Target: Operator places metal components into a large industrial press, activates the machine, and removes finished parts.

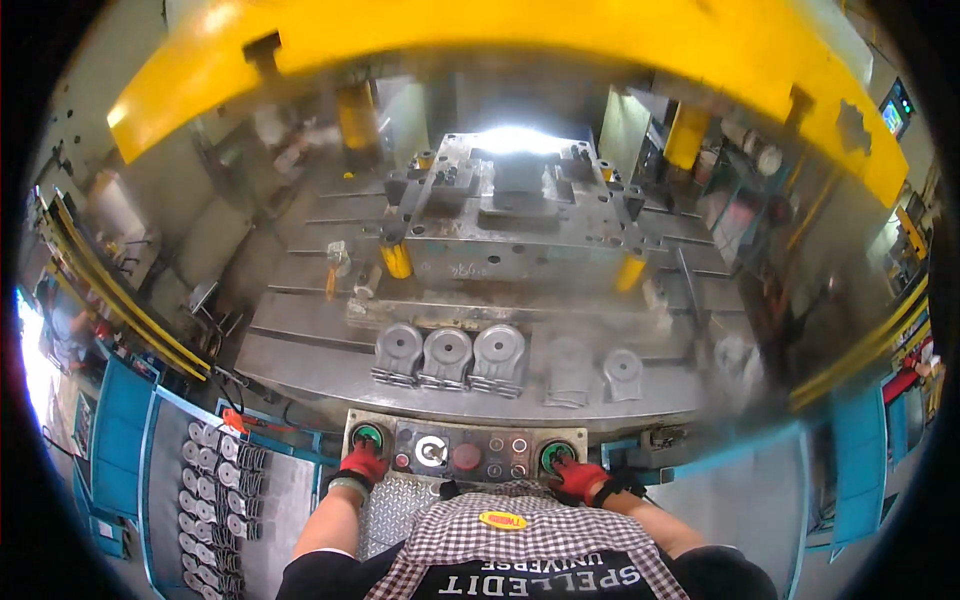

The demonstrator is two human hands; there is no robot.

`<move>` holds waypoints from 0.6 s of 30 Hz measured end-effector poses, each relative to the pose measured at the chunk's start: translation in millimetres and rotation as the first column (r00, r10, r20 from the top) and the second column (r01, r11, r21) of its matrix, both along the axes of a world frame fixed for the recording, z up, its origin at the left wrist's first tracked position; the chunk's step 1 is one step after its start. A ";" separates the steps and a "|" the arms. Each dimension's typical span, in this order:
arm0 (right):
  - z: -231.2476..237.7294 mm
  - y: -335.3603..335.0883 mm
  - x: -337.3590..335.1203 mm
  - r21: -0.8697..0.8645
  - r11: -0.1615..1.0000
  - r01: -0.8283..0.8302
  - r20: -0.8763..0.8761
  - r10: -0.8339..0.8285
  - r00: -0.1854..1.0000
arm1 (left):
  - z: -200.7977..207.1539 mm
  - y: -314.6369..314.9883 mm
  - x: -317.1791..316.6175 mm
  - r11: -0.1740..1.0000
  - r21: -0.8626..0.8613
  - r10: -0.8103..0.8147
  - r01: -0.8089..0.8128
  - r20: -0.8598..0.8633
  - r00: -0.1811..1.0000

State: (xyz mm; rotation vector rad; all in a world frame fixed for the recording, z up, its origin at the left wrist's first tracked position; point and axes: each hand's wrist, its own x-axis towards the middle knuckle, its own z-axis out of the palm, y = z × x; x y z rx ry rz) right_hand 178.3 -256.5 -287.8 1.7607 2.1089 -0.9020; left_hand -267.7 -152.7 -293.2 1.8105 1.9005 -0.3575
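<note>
My left hand (pixel 364 464), in a red glove, reaches onto the green push button (pixel 369 434) at the left end of a control panel (pixel 468 434). At the panel's other end, my right hand (pixel 580 479), also gloved in red, rests on a second green push button (pixel 556 455). Both hands have fingers extended on the buttons and grasp nothing. Beyond the panel, three stacks of grey stamped metal parts (pixel 447 346) stand side by side on the press bed (pixel 300 348). To their right lie a flat metal piece (pixel 568 372) and a single stamped part (pixel 622 374).
A large steel die (pixel 560 232) with yellow posts (pixel 397 260) sits behind the stacks. Above it spans a blurred yellow press beam (pixel 480 35). Rows of similar parts (pixel 205 505) lie on a table at my left. A blue-edged table (pixel 735 500) stands right.
</note>
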 end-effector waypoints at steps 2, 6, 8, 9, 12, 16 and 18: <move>-3.0 -1.4 1.2 0.041 0.999 0.003 -0.010 -0.003 1.000 | -4.3 0.9 0.4 1.000 -0.006 0.012 -0.012 -0.041 0.999; -2.7 -5.0 1.1 0.096 0.995 -0.002 0.000 0.002 1.000 | -1.7 0.3 4.8 1.000 0.004 0.018 -0.018 -0.042 0.999; -0.7 -5.5 0.4 0.083 0.997 -0.003 0.007 0.003 1.000 | -6.8 0.5 1.0 1.000 0.019 0.006 -0.005 -0.032 0.999; 10.8 -5.5 -2.4 0.058 0.998 0.011 -0.007 -0.011 1.000 | -9.1 -0.3 0.2 1.000 0.026 0.003 -0.002 -0.036 0.999; 9.3 -7.7 -1.7 0.063 0.997 0.041 -0.043 -0.038 0.998 | -12.0 -2.1 -1.0 0.999 0.053 0.001 0.001 -0.033 0.999; 1.2 -7.8 -1.1 0.117 0.993 0.032 -0.036 -0.028 0.999 | -7.8 -3.1 -0.5 0.998 0.058 0.012 -0.011 -0.012 1.000; 3.1 -6.8 -1.6 0.127 0.992 0.012 -0.027 -0.009 1.000 | -4.3 -3.8 0.7 0.998 0.064 0.016 -0.015 -0.019 1.000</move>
